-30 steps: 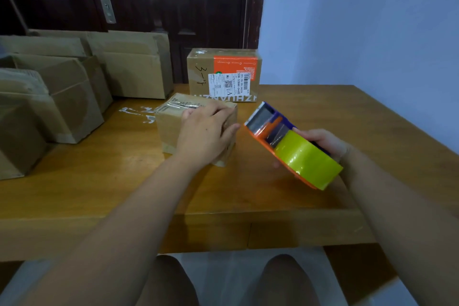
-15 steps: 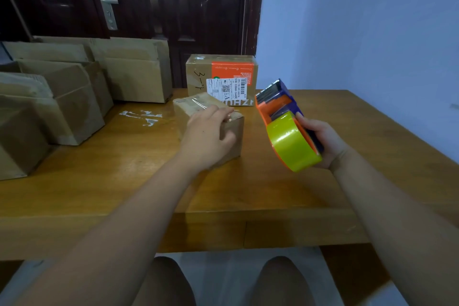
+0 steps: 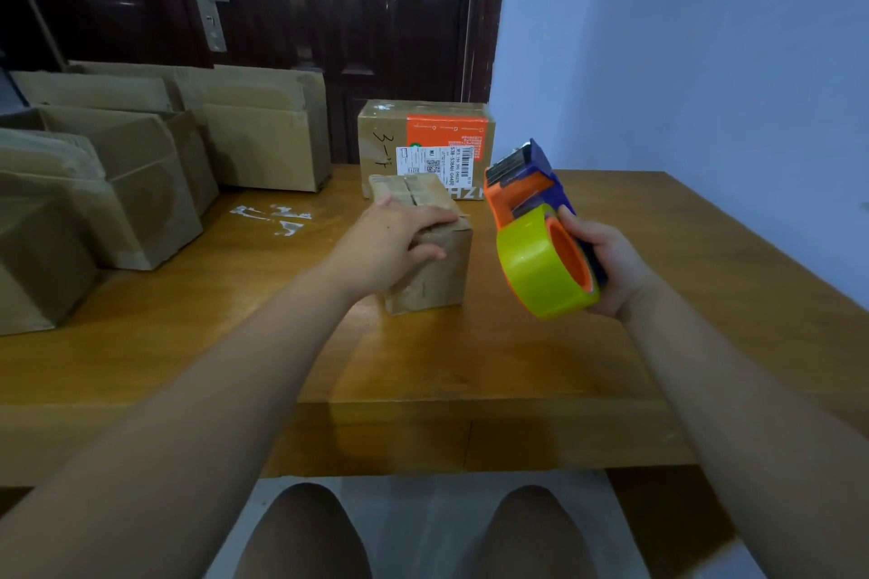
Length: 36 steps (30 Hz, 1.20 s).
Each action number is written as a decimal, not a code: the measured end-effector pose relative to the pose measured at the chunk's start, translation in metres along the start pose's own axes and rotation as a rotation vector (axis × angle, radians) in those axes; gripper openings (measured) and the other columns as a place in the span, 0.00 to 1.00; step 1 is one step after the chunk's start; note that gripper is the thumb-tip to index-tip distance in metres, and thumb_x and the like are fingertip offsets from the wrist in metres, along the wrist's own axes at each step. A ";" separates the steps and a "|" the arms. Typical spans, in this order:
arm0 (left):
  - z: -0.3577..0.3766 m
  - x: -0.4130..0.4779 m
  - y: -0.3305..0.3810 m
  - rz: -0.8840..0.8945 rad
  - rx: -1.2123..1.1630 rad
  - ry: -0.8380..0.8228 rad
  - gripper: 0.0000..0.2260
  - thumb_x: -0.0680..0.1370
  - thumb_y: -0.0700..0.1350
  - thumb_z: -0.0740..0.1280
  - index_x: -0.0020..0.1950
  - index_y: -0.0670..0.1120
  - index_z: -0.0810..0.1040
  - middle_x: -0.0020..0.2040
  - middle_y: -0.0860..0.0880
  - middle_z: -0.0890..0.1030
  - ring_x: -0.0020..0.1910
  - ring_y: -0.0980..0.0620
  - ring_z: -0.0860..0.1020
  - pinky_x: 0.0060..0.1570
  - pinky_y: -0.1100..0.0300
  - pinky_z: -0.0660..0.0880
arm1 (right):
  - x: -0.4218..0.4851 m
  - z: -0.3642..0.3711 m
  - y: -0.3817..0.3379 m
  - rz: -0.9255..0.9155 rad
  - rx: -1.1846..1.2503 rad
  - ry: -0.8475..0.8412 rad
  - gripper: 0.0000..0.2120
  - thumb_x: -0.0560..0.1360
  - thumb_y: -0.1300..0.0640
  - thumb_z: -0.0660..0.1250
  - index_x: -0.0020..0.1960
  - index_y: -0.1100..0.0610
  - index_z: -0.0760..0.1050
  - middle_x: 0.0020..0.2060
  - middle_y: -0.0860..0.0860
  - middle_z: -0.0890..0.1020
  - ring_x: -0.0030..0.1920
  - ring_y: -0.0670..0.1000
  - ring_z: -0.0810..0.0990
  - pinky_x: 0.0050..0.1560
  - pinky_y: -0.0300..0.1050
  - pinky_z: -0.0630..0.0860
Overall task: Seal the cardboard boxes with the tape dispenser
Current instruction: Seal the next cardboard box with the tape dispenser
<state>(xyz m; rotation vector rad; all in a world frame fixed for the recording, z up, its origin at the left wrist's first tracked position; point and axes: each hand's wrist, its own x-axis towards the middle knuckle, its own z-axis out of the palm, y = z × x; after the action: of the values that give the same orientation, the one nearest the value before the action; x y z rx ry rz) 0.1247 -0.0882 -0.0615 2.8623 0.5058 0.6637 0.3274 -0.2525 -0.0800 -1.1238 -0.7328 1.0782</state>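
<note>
A: Where did we have the small cardboard box (image 3: 425, 259)?

B: At the centre of the frame, standing on the wooden table (image 3: 188, 343), with a seam running along its top away from us. Our left hand (image 3: 390, 244) lay over it, thumb up on the top face and fingers bent over the near upper edge and down the side, so we were holding it fast

A: And the tape dispenser (image 3: 526, 188)?

B: Right of centre, lifted off the table in our right hand (image 3: 611, 268), whose fingers were wrapped round the handle. The orange-and-blue body tilted upward, with the cutter end toward the top of the frame and the roll of yellow tape (image 3: 541, 268) at the lower end, nearest us. It hung just beside the small box without touching it

A: What else did we see?

B: Behind the small box sat a labelled box (image 3: 423, 136) with an orange panel and a white shipping label; we could not tell whether the two touched. Flattened cardboard boxes (image 3: 117, 183) leaned in stacks along the left of the frame, and scraps of clear tape (image 3: 272, 216) lay on the table between those stacks and the small box. A dark door (image 3: 329, 14) with a metal handle (image 3: 209, 2) filled the upper left, a pale blue wall (image 3: 705, 38) the upper right, and our knees (image 3: 301, 531) showed at the bottom edge
</note>
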 end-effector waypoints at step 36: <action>-0.017 0.008 0.116 -0.538 -1.262 0.670 0.06 0.76 0.46 0.67 0.45 0.43 0.78 0.35 0.51 0.77 0.34 0.57 0.74 0.37 0.61 0.72 | -0.037 0.070 -0.042 -0.890 -1.078 0.379 0.30 0.72 0.49 0.70 0.72 0.51 0.67 0.47 0.42 0.72 0.46 0.38 0.71 0.46 0.26 0.67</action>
<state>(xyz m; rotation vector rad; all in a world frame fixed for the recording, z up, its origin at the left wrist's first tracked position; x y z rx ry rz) 0.1568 -0.1919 -0.0166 1.2413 0.5841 1.2196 0.2653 -0.2662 -0.0170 -1.5594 -1.3694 -0.3747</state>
